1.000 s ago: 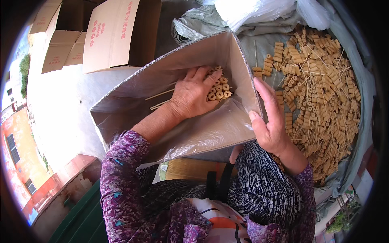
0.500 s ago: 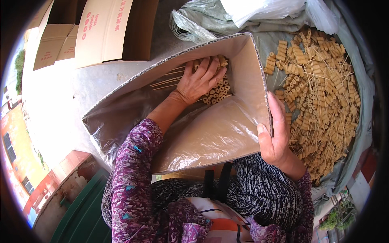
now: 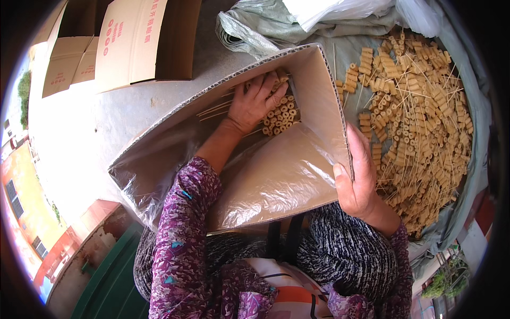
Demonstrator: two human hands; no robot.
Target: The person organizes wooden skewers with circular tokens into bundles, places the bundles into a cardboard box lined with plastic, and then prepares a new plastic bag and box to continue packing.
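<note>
My left hand [image 3: 252,105] is inside an open cardboard box [image 3: 321,85] lined with clear plastic film [image 3: 276,175]. Its fingers are bent over a bundle of skewers threaded with tan, tube-shaped food pieces [image 3: 280,116]; the fingertips are partly hidden among them. Thin sticks [image 3: 215,110] run leftward from under the hand. The pieces' round, holed ends face up beside the fingers. My right hand [image 3: 358,178] grips the box's right wall, thumb inside the rim and fingers outside. The box rests tilted over my lap.
A large heap of the same skewers [image 3: 419,133] lies at the right on a grey-green woven sheet [image 3: 255,26]. Empty-looking cardboard boxes [image 3: 133,42] stand at the far left. White plastic [image 3: 340,10] lies at the back. A green ridged surface [image 3: 114,276] is at the lower left.
My left hand has shifted slightly left over the skewers, uncovering more of their ends. The right hand keeps its hold on the box wall, and the view has moved a little.
</note>
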